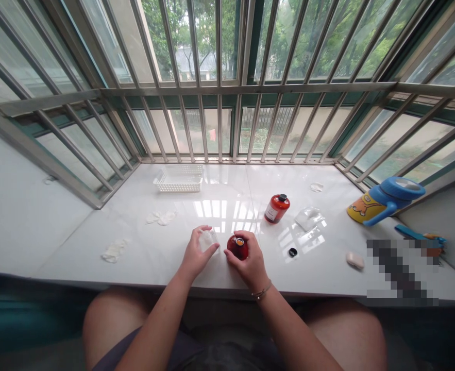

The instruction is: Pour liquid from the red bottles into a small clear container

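My left hand [193, 257] is wrapped round a small clear container [208, 239], close to the front of the white ledge. Just to the right, my right hand [253, 264] grips an uncapped amber bottle [235, 251], its round mouth facing up. The bottle and the container stand side by side with a narrow gap between them. A black cap [292, 252] lies on the ledge to the right of my right hand. Farther back stands a second amber bottle [276, 209] with a pale label and a black cap on it.
A white perforated basket [179, 186] sits at the back left. Crumpled white tissues [114, 250] lie on the left, and a clear plastic packet [309, 219] on the right. Beyond are a blue and yellow cup [384, 202] and a pale earbud-like case [354, 260]. Metal bars [219, 123] front the window.
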